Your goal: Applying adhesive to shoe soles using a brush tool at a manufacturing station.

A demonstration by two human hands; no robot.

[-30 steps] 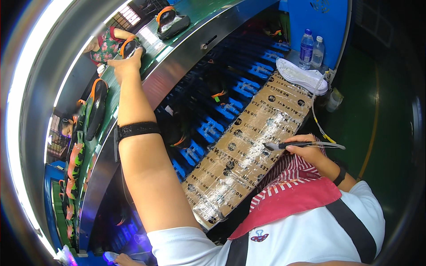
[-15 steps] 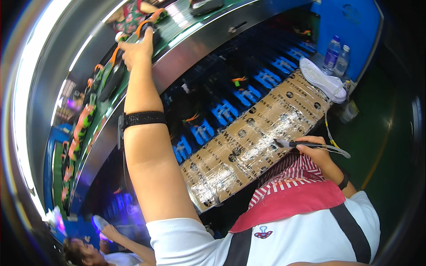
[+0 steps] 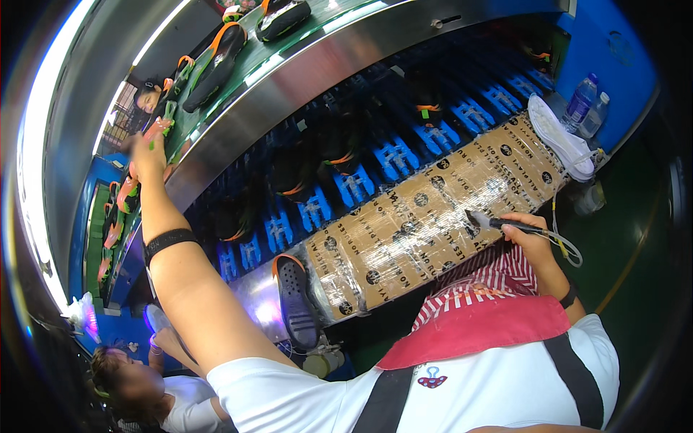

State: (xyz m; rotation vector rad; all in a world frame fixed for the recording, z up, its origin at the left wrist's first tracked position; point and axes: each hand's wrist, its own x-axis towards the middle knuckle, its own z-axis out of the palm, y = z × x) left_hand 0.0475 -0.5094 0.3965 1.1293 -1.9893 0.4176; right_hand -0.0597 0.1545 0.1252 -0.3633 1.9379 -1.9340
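Note:
My left arm stretches far out to the left, and my left hand [image 3: 149, 155] is over the edge of the green conveyor belt [image 3: 289, 54]. Motion smears its fingers beside a salmon-and-green shoe upper [image 3: 157, 131]; whether they grip it I cannot make out. Close to my body, my right hand [image 3: 530, 237] is closed round a black-handled brush [image 3: 516, 226] with dark bristles. A clear tube [image 3: 575, 252] trails from the brush's rear end. The bristles hover over or rest on the cardboard-covered bench [image 3: 404, 238]; the contact is unclear.
Black shoes with orange trim [image 3: 216, 68] line the belt. A dark perforated shoe sole [image 3: 294, 299] lies left of the cardboard. On the right are a white sole [image 3: 559, 141] and two bottles [image 3: 580, 105]. Blue racks [image 3: 354, 186] stand below the belt. A co-worker [image 3: 137, 382] is at lower left.
My left hand has moved left and nearer along the belt, away from the black shoe. The dark perforated sole now shows beside the cardboard. My right hand keeps the brush.

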